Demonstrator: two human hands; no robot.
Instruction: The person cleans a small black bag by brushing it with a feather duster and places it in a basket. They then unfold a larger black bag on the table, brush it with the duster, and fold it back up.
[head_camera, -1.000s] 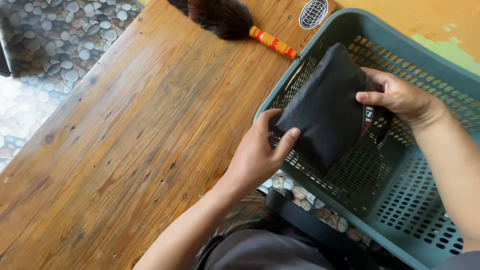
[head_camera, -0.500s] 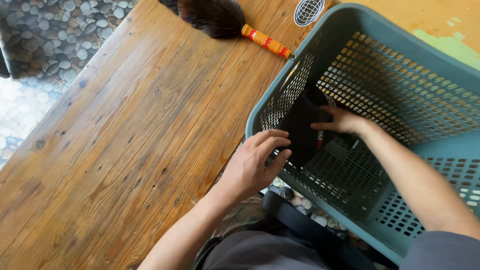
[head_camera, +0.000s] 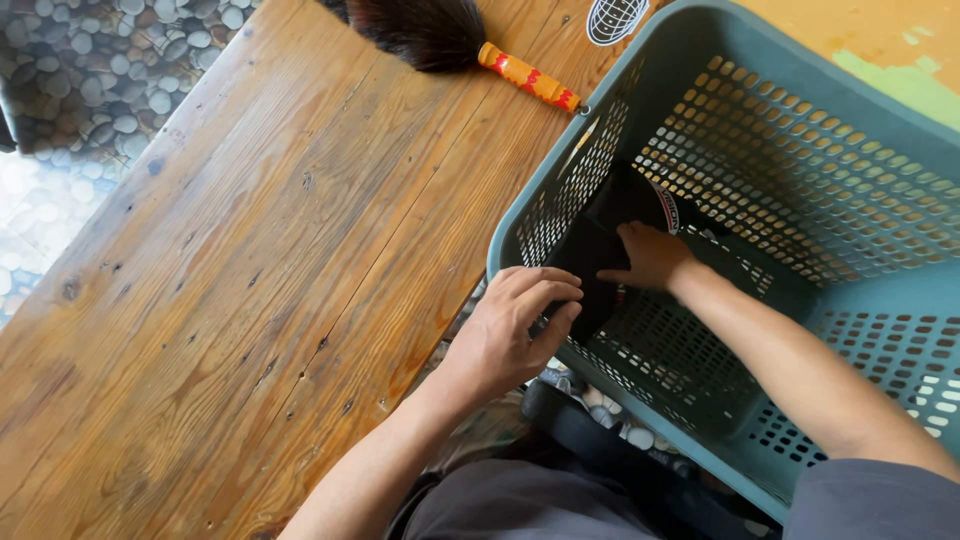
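Black cloth had gone down into the basket, right hand pressing it flat, open-palmed, left hand curled on the rim, holding nothing else.

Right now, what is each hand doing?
Left hand: fingers curled over the rim of the green basket, gripping it.
Right hand: inside the basket, flat on the black cloth, fingers open, not grasping.
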